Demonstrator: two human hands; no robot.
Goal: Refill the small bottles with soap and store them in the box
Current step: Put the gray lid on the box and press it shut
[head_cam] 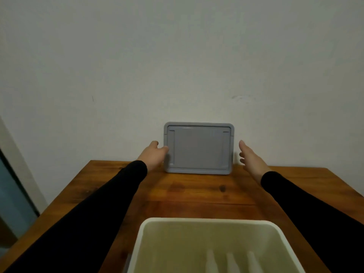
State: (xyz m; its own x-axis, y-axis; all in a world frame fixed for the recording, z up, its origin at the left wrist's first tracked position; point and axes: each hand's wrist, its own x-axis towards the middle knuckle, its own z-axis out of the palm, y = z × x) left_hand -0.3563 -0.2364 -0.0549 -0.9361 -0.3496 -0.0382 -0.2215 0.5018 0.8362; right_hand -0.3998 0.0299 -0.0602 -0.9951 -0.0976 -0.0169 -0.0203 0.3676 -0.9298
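Observation:
A grey box lid stands on its long edge at the far side of the wooden table, leaning against the wall. My left hand touches the lid's left edge, thumb up and fingers at the rim. My right hand hovers just right of the lid with straight fingers, a small gap between them. Near me sits a white box, open on top. Three pale small bottles lie inside it at the bottom of the view, blurred.
A pale wall stands directly behind the table. A door frame and dark glass are at the left. Bare wood lies between the lid and the white box.

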